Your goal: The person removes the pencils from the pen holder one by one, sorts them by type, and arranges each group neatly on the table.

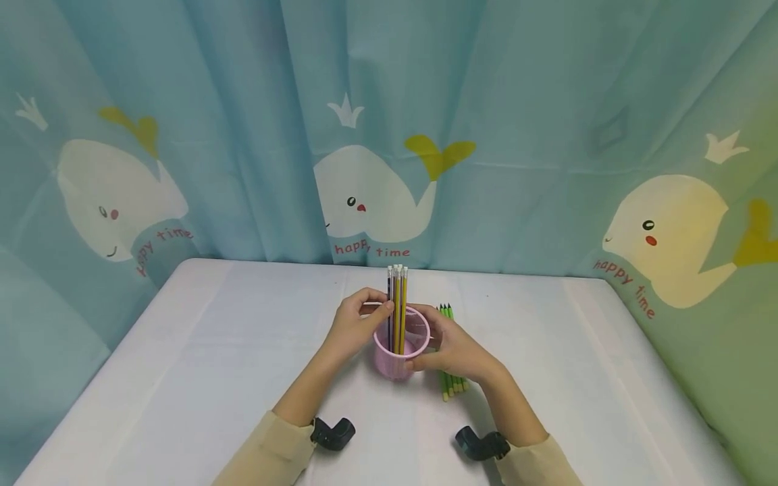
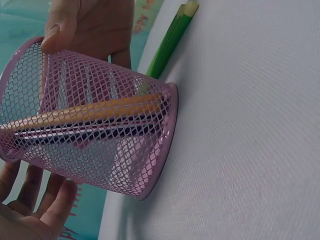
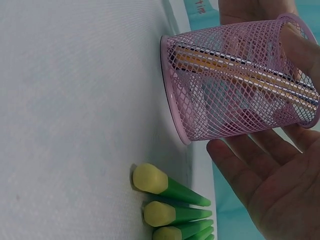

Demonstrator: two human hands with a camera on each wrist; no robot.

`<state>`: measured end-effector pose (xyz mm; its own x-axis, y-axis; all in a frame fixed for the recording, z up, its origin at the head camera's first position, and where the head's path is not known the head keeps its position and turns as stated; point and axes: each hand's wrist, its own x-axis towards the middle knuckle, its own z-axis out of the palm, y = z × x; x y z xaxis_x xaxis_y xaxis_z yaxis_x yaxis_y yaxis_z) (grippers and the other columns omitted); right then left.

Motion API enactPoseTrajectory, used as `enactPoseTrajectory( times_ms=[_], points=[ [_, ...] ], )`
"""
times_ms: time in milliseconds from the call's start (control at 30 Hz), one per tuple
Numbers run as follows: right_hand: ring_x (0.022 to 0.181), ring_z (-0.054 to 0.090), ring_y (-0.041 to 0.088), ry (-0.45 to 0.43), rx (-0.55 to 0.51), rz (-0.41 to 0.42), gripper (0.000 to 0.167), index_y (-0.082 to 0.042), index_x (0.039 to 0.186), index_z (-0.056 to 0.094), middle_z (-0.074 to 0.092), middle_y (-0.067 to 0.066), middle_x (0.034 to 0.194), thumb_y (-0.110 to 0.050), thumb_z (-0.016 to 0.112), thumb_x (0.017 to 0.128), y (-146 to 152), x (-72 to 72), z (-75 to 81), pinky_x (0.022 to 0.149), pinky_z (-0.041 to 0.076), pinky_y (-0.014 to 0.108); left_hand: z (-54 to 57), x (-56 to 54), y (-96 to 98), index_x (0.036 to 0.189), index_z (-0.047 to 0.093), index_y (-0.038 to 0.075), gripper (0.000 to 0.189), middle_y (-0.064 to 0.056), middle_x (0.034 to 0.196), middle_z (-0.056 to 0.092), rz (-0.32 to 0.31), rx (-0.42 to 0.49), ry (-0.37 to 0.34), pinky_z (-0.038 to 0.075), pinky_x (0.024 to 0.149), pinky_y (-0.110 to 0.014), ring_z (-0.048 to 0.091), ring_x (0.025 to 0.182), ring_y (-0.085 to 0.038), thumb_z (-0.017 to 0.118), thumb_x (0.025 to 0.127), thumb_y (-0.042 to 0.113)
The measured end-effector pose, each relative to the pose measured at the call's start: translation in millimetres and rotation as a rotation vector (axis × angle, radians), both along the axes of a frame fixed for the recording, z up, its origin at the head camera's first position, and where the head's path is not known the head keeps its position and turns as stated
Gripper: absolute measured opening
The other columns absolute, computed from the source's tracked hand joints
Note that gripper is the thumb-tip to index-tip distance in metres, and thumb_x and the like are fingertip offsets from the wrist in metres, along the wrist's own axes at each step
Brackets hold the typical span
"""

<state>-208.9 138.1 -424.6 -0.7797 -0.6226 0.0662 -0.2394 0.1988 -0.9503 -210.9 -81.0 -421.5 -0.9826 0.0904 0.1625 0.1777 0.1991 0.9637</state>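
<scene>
Well, the left hand point(image 1: 354, 325) sits at nine o'clock of the mid-table pink mesh cup point(image 1: 389, 366), thumb over the standing pencils point(image 1: 398, 317); whether it pinches them, I cannot tell. From three o'clock, the right hand point(image 1: 457, 349) grips the cup, partly hiding green pencils point(image 1: 448, 385).

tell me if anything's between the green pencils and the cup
Only the right hand: it holds the cup and, in the head view, crosses in front of the green pencils. Nothing else visible stands between them.

Curtained indoor space, whale-print curtain point(image 1: 529, 135), white table point(image 1: 243, 351)
</scene>
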Motion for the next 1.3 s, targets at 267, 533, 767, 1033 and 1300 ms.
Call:
enactPoseTrajectory(
  times_ms=[267,533,767,1033,1300],
  points=[
    [0.131,0.052,0.026,0.0,-0.01,0.001,0.087,-0.02,0.148,0.042,0.055,0.005,0.142,-0.009,0.086,0.073,1,0.2,1.2,0.106,0.047,0.053,9.4,3.4,-2.6,0.105,0.067,0.007,0.016,-0.007,0.116,0.066,0.007,0.023,0.011,0.056,0.093,-0.041,0.064,0.11,-0.027,0.068,0.095,0.02],
    [0.129,0.054,0.026,0.008,-0.005,-0.01,0.086,-0.02,0.147,0.043,0.056,0.005,0.141,-0.01,0.086,0.074,1,-0.6,1.5,0.104,0.049,0.053,15.3,2.1,-4.1,0.106,0.065,0.005,0.015,-0.008,0.12,0.066,-0.029,0.08,0.014,0.057,0.092,-0.037,0.063,0.113,-0.028,0.065,0.097,0.017],
    [0.131,0.052,0.028,-0.001,-0.007,-0.001,0.085,-0.018,0.147,0.042,0.055,0.007,0.142,-0.009,0.086,0.075,2,-1.1,0.9,0.106,0.047,0.054,8.4,1.5,-1.5,0.114,0.064,0.007,0.02,-0.009,0.117,0.066,-0.051,0.041,0.02,0.057,0.092,-0.039,0.066,0.106,-0.026,0.065,0.097,0.016],
    [0.132,0.052,0.028,-0.005,-0.002,0.006,0.085,-0.019,0.147,0.041,0.055,0.006,0.142,-0.009,0.085,0.076,1,-1.0,-0.2,0.106,0.046,0.056,1.6,3.7,1.6,0.11,0.066,0.007,0.018,-0.008,0.112,0.067,-0.033,-0.033,-0.004,0.06,0.085,-0.037,0.068,0.102,-0.025,0.067,0.096,0.017],
    [0.132,0.051,0.029,-0.005,0.002,-0.006,0.086,-0.019,0.148,0.041,0.055,0.008,0.143,-0.009,0.085,0.075,2,-1.2,-1.1,0.106,0.047,0.055,9.0,4.8,0.9,0.105,0.066,0.009,0.014,-0.007,0.113,0.066,-0.007,-0.007,0.022,0.059,0.089,-0.039,0.067,0.105,-0.028,0.068,0.094,0.017]
  ],
)
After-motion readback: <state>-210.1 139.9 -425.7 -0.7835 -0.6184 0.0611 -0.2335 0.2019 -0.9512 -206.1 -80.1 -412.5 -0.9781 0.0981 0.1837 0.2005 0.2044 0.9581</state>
